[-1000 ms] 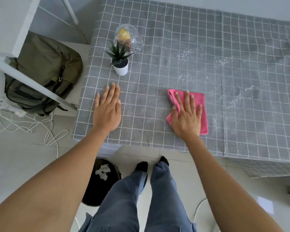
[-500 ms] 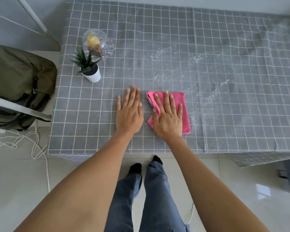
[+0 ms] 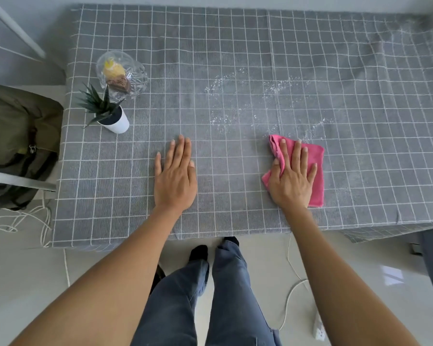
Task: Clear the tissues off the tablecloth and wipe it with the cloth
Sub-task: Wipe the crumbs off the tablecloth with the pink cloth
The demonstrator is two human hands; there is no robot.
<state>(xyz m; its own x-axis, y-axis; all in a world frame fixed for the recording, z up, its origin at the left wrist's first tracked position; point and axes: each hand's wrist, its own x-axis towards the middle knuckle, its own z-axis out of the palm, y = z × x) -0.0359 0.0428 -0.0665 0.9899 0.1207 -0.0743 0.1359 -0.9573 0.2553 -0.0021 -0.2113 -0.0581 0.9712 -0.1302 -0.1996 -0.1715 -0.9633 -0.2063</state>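
Observation:
A grey checked tablecloth (image 3: 235,46) covers the table in front of me. Fine white specks (image 3: 220,83) are scattered over its middle and right. My right hand (image 3: 291,178) presses flat on a pink cloth (image 3: 315,166) near the front edge, the thumb tucked into a fold at the cloth's left side. My left hand (image 3: 175,176) lies flat on the bare tablecloth to the left, fingers apart, holding nothing. No tissues show on the table.
A small potted plant (image 3: 110,113) and a glass bowl (image 3: 121,76) with items inside stand at the table's left. An olive backpack (image 3: 13,136) sits left of the table, with white cables (image 3: 15,221) on the floor. A power strip (image 3: 319,328) lies by my right leg.
My right hand has slid the pink cloth to the right, away from my left hand, toward the white specks. My left hand stays flat on the tablecloth.

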